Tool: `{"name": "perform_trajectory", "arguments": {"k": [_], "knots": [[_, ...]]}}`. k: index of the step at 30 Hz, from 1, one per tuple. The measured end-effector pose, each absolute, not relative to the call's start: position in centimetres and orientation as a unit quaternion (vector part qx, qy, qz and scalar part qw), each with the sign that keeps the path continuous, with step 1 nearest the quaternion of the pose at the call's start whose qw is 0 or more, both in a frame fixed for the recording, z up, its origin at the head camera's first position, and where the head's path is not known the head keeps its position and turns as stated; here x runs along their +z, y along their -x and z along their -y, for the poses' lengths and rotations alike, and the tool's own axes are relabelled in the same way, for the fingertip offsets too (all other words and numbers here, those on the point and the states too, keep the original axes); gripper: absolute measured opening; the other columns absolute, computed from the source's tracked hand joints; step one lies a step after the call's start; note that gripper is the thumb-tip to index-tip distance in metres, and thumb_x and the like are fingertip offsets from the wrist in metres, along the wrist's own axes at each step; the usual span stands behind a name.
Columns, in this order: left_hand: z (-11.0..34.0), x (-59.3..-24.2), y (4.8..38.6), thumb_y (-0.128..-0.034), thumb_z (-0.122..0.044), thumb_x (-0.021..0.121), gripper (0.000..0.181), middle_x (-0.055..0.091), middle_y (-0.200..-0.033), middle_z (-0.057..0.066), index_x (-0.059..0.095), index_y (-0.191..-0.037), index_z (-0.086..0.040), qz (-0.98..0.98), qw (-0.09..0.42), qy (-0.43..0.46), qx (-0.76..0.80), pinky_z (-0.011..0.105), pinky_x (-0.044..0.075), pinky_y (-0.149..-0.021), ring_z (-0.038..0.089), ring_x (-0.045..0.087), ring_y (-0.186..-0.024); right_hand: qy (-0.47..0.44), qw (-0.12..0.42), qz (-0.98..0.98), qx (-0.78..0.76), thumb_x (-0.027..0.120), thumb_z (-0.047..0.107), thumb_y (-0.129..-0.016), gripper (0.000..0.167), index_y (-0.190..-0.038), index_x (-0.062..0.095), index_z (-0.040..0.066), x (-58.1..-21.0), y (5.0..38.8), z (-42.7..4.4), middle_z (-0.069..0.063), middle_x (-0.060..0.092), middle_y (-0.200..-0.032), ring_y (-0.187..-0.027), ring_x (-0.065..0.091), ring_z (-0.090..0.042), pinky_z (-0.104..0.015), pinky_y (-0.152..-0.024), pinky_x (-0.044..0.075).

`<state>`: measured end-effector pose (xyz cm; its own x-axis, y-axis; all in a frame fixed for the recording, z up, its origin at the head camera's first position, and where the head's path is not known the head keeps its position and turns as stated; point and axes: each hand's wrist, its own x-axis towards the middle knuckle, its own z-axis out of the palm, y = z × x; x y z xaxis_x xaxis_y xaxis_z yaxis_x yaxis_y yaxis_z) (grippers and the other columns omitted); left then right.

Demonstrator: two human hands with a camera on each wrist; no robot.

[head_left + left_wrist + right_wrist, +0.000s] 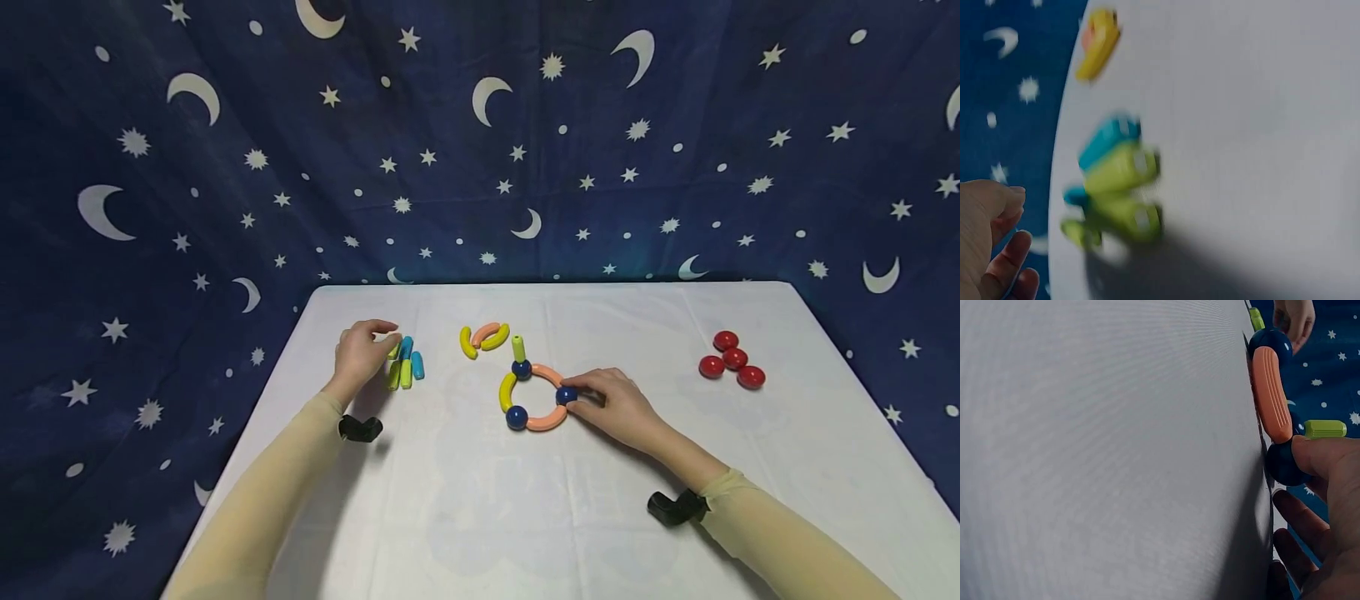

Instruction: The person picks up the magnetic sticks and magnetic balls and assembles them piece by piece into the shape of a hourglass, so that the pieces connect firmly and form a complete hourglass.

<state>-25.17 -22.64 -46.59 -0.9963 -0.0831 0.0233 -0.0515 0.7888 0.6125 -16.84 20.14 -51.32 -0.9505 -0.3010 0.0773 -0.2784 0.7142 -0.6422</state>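
A person's two bare hands work over a white table (480, 517). The right hand (618, 408) pinches a dark blue ball (566, 396) between thumb and fingertips; in the right wrist view its other fingers are spread apart, off the ball. The ball belongs to a ring (547, 419), which lies on the table just left of those fingers. Two coral arcs run from the pinched ball, one away to the far ball (521, 369), one nearer the person to the left ball (517, 417); a yellow arc (507, 392) closes the side farthest from the fingers. A green rod (518, 348) stands upright on the far ball.

The left hand (360, 358) reaches over five short rods (417, 365), three green and two light blue, lying just beside and below its fingertips. Thumb and fingers are bent with a gap between; whether they touch a rod I cannot tell. Right of these fingers, near the ring, lie three loose arcs (495, 337), two yellow, one coral. Four red pieces (735, 359) sit well right of the right-hand fingers.
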Motion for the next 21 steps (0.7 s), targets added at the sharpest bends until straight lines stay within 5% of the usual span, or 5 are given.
{"name": "perform_trajectory", "arguments": {"k": [14,21], "knots": [[24.7,-48.1,25.2,-0.0964,-0.043,0.065,0.048,0.064,-0.127,0.016,0.068,-0.126,-0.006,0.950,-0.053,-0.089,-0.295,0.059,0.026,-0.103,0.038,0.044,-0.120,0.160,0.008,-0.925,-0.346,0.078,0.034,-0.092,0.037,-0.127,0.073,0.025,-51.2,16.7,-20.1,0.005,0.070,-0.120,-0.117,0.054,-0.023,-0.050,-0.096,0.042],[25.2,-48.2,25.4,-0.0978,-0.032,0.063,0.038,0.062,-0.128,0.018,0.071,-0.124,-0.005,0.960,-0.037,-0.071,-0.268,0.058,0.029,-0.101,0.039,0.045,-0.119,0.163,0.007,-0.925,-0.342,0.078,0.032,-0.092,0.036,-0.127,0.073,0.024,-51.0,16.6,-20.0,0.005,0.070,-0.120,-0.115,0.055,-0.023,-0.048,-0.094,0.043]]}}
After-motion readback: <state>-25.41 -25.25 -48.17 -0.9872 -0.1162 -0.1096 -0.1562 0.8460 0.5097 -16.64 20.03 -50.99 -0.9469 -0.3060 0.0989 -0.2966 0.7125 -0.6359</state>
